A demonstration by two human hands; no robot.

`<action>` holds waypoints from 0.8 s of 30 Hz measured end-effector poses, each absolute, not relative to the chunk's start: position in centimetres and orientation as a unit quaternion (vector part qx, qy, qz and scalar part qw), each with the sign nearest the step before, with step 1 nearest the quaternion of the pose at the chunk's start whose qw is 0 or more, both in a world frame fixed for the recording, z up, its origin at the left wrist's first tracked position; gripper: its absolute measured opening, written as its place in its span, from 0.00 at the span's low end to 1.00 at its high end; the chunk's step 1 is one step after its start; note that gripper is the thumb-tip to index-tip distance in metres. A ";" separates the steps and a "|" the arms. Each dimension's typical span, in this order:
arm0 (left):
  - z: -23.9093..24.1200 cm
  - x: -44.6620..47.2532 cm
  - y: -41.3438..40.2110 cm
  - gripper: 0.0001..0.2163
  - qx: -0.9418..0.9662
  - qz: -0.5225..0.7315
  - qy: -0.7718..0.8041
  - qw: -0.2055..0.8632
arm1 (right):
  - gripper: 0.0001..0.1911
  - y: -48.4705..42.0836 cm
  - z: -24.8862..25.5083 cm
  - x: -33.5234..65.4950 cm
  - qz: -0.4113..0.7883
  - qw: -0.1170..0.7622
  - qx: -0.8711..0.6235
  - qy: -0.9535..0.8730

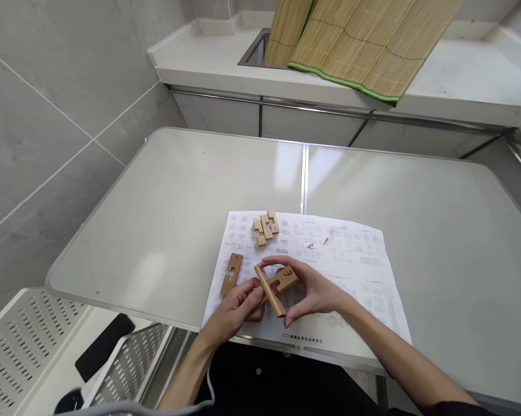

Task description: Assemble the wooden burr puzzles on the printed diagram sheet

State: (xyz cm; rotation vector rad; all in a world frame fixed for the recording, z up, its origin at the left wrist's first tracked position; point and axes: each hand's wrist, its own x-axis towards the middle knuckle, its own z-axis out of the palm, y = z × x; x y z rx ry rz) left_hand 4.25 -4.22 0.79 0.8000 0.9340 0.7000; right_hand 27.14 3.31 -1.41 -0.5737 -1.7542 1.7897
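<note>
Wooden interlocking puzzle, partly built; entries by size within each heading.

State of work (judged from the layout):
- Joined cluster (266, 227): several short blocks already locked together, lying on the far left part of the instruction sheet (351, 260), apart from both hands.
- Plain bar (270, 290): held above the sheet's near edge. The right hand (315, 292) arches over it, forefinger on the far end and thumb near the close end, fingers closed on it.
- Notched piece (286, 278): crosses the bar, its slot seated against it. The left hand (234, 312) pinches its left end between thumb and fingers. This joint looks half made.
- Loose notched slat (231, 273): flat on the sheet, just left of the hands, untouched. It, the held pair and the cluster have yet to be joined, so the build looks roughly midway.

Edges and room:
- White folding table (178, 219): wide bare surface left, right and beyond the sheet, with a central seam and a rounded left corner. The near edge runs right under the wrists, so a dropped piece could roll off.
- Counter (226, 63): well behind, bearing a bamboo mat (364, 40) that leans over a sink (256, 49). No obstruction.
- Perforated rack (22, 341): lower left, below table level, clear of the elbows.
</note>
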 end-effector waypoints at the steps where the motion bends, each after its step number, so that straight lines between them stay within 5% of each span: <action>1: 0.9 4.1 -4.3 0.25 0.367 0.324 0.433 0.756 | 0.57 3.4 -1.5 27.2 0.679 0.280 -0.206 -0.647; 7: 1.6 1.6 -4.2 0.27 0.383 0.402 0.523 0.646 | 0.56 3.7 -1.9 27.1 0.706 0.279 -0.168 -0.629; 14: 2.1 -0.2 -3.1 0.19 0.425 0.449 0.631 0.468 | 0.50 3.7 -1.2 27.0 0.707 0.261 -0.189 -0.630; 24: 2.6 1.6 -3.6 0.21 0.467 0.349 0.599 0.549 | 0.32 3.3 -1.7 26.4 0.667 0.302 -0.201 -0.650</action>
